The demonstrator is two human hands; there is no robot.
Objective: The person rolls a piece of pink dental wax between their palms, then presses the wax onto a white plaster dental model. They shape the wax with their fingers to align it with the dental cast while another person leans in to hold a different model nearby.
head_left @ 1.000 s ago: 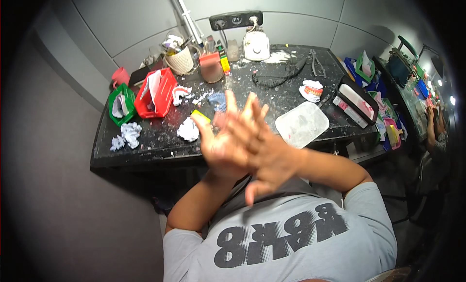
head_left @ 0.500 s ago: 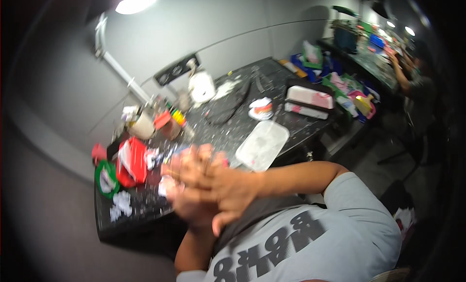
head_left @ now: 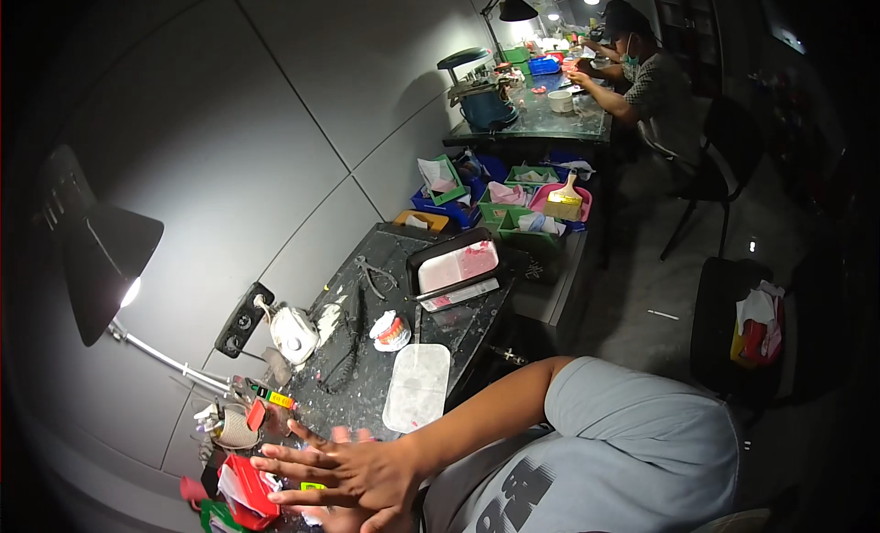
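Observation:
My right hand (head_left: pixel 353 475) reaches across the lower left with its fingers stretched out and apart, back facing up. Under it lies my left hand (head_left: pixel 341 520), mostly hidden; a few of its straight fingertips show past the right hand. The hands overlap over the near end of the dark bench, and I see nothing held in them. Close by, a red bin (head_left: pixel 252 498) holds white paper. Beyond the hands, a translucent plastic lid (head_left: pixel 417 386) lies flat. Farther on stands a dental model (head_left: pixel 390 331) with a reddish-orange gum part and white base.
A black tray (head_left: pixel 456 263) with a white and pink-stained insert, pliers (head_left: pixel 375 276) and a white device (head_left: pixel 293 336) are on the bench. Left stands a desk lamp (head_left: pixel 110 267). Green bins (head_left: pixel 532 232) fill the gap before another bench, where a co-worker (head_left: pixel 646 84) sits.
My view has swung right and levelled, so the co-worker's bench shows more fully. My overlapping hands now appear lower and farther left, with the right hand's fingers spread wider.

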